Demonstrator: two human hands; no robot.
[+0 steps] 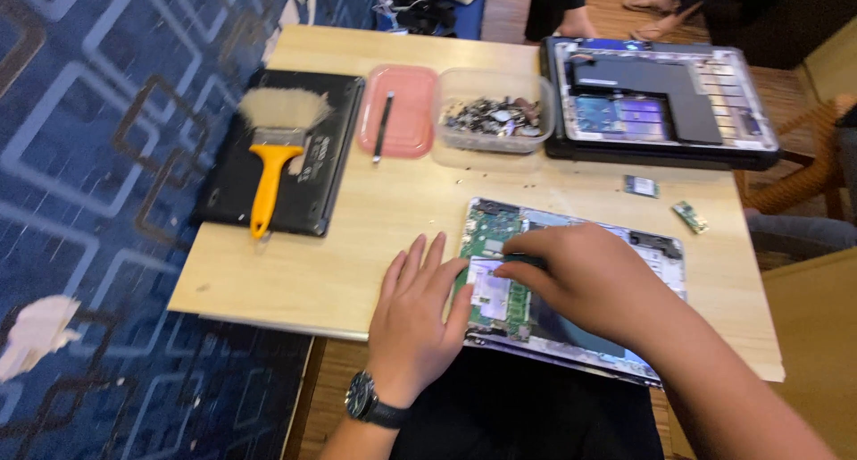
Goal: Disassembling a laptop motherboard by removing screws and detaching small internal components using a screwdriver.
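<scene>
Resting flat, my left hand (412,322) lies fingers spread on the tabletop (375,219), its tips touching the left edge of the opened laptop (571,286) at six o'clock. My right hand (585,281) covers the green circuit board (491,232), fingertips curled down onto it; whether that grip pinches anything I cannot tell, since the hand hides it. At ten o'clock a yellow-handled brush (272,147) lies on a black cover (308,201). Contents of the clear tub (494,112) at twelve are too blurred to name.
</scene>
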